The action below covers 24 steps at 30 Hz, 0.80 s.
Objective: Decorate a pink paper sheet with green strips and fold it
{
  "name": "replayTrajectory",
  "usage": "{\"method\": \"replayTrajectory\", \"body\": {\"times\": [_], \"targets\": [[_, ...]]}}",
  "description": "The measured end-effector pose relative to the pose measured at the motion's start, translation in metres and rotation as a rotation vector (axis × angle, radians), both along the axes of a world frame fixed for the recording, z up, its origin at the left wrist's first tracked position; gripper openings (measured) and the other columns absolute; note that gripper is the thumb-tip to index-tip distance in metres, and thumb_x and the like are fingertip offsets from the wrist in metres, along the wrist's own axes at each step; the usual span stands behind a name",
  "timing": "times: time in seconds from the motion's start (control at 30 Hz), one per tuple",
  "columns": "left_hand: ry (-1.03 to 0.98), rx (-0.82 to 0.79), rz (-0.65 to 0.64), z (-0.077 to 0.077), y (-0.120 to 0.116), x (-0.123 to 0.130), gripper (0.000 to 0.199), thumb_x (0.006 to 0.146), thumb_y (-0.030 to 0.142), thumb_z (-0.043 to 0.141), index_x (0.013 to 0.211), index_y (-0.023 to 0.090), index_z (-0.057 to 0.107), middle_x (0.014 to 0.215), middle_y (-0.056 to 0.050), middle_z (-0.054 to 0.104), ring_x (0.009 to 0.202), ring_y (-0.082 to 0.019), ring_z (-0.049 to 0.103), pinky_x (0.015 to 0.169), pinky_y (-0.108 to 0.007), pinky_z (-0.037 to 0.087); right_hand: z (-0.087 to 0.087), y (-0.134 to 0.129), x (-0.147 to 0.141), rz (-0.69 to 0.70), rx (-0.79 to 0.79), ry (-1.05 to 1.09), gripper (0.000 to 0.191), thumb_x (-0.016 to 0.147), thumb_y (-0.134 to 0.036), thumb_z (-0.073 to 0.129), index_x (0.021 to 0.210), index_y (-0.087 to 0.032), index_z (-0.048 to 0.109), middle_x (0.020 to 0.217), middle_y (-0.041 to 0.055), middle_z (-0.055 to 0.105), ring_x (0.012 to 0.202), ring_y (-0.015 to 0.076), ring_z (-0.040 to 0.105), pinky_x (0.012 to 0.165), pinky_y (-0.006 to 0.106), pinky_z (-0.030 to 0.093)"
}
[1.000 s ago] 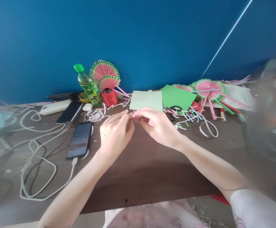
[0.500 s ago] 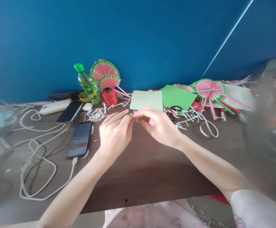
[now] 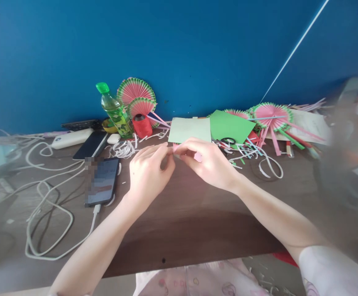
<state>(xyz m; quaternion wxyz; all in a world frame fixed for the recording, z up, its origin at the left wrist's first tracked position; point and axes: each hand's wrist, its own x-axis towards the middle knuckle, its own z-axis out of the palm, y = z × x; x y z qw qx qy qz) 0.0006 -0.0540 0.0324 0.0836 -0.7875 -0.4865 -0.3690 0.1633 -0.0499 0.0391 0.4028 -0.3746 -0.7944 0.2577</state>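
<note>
Both hands meet over the middle of the dark table. My right hand (image 3: 206, 162) pinches a piece of pink paper (image 3: 198, 157), most of which its fingers hide. Thumb and forefinger of my left hand (image 3: 151, 166) come together at the left end of the same pink paper, the other fingers stretched to the left. Just beyond the fingertips lies a pale green sheet (image 3: 189, 130), with a bright green sheet (image 3: 230, 128) beside it. Black-handled scissors (image 3: 228, 140) lie partly covered to the right of my right hand.
Pleated pink-and-green paper fans (image 3: 137, 92) lean on the blue wall near a green-capped bottle (image 3: 114, 111) and a red spool (image 3: 142, 126). More fans (image 3: 273, 117) and paper scraps (image 3: 249, 152) lie right. A phone (image 3: 103, 181) with a white cable (image 3: 70, 222) is left.
My left thumb has shifted, opening a gap between it and the forefinger's base. My right hand has barely moved, and the objects on the table stay put.
</note>
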Motion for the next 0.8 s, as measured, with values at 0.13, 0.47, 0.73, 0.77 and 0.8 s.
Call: {"method": "replayTrajectory", "body": {"times": [0.13,0.47,0.73,0.77,0.8], "targets": [[-0.089,-0.147,0.006,0.0049,0.0000,-0.0017,0.014,0.076,0.019,0.049,0.077,0.021,0.063,0.089,0.000,0.071,0.075,-0.015,0.065,0.068,-0.024,0.049,0.0019,0.0020,0.0038,0.013,-0.090,0.044,0.014,0.083,-0.015,0.049,0.088,-0.017,0.062,0.091,0.0044,0.063,0.080,0.0138,0.057,0.071,0.028,0.045],[-0.106,-0.113,0.022,0.0040,-0.0021,0.0004,0.013,0.079,0.021,0.049,0.082,0.020,0.062,0.089,-0.001,0.071,0.079,-0.016,0.065,0.067,-0.024,0.049,0.0017,0.0009,0.0010,-0.102,-0.034,0.054,0.015,0.084,-0.020,0.050,0.090,-0.017,0.063,0.086,0.0044,0.063,0.069,0.0121,0.056,0.065,0.027,0.045],[-0.063,-0.087,0.021,0.0017,-0.0016,0.0014,0.013,0.078,0.020,0.050,0.080,0.021,0.063,0.086,0.000,0.071,0.073,-0.015,0.065,0.068,-0.025,0.050,-0.0013,-0.0022,-0.0018,-0.055,-0.034,0.078,0.018,0.084,-0.015,0.048,0.092,-0.018,0.063,0.095,0.0061,0.062,0.081,0.0143,0.058,0.066,0.028,0.048],[-0.058,-0.089,0.024,0.0021,-0.0018,0.0014,0.014,0.079,0.020,0.050,0.080,0.021,0.063,0.087,0.000,0.071,0.073,-0.015,0.065,0.069,-0.026,0.050,-0.0014,-0.0025,-0.0020,-0.056,-0.031,0.079,0.018,0.084,-0.015,0.047,0.092,-0.018,0.063,0.095,0.0061,0.062,0.082,0.0145,0.058,0.066,0.028,0.048],[-0.052,-0.091,0.027,0.0025,-0.0021,0.0014,0.014,0.079,0.020,0.050,0.080,0.021,0.064,0.087,-0.001,0.071,0.072,-0.015,0.065,0.069,-0.026,0.050,-0.0015,-0.0027,-0.0023,-0.059,-0.028,0.078,0.018,0.084,-0.014,0.047,0.092,-0.018,0.063,0.095,0.0061,0.062,0.082,0.0145,0.058,0.066,0.028,0.048]]}}
